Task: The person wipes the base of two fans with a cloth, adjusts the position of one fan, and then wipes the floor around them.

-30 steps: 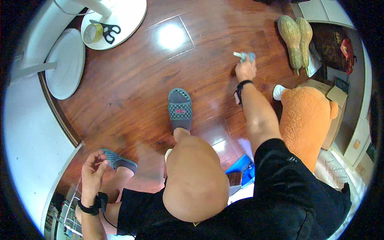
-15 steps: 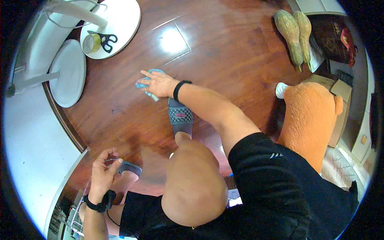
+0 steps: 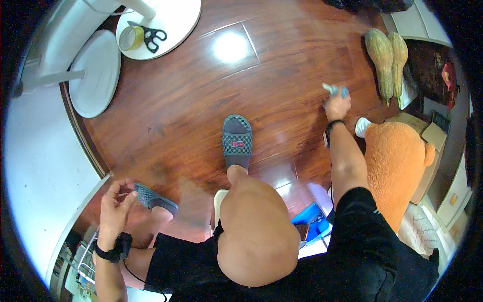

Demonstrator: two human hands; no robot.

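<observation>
My right hand (image 3: pixel 338 104) is closed around a bunched pale-blue cloth (image 3: pixel 332 89), a little blurred, over the wooden floor (image 3: pixel 292 95) on the right. Only bits of the cloth stick out past the fingers. My left hand (image 3: pixel 114 206) hangs above my left leg at the lower left, its fingers loosely curled and apart. Nothing plain to see lies in it. Between my hands, my foot in a dark checked slipper (image 3: pixel 237 136) rests on the floor. The other slipper (image 3: pixel 151 196) is below and beside my left hand.
Two long squashes (image 3: pixel 380 55) lie at the upper right. Near my right arm are an orange plush toy (image 3: pixel 395 161) and a cardboard box (image 3: pixel 433 146). On a round white base (image 3: pixel 176 25) sit scissors (image 3: pixel 152 38) and a tape roll (image 3: pixel 131 38). A blue container (image 3: pixel 314 221) is behind my knee.
My right hand has swept from in front of the slipper to the far right with the cloth. My left hand has shifted slightly left. The view has moved a little too.
</observation>
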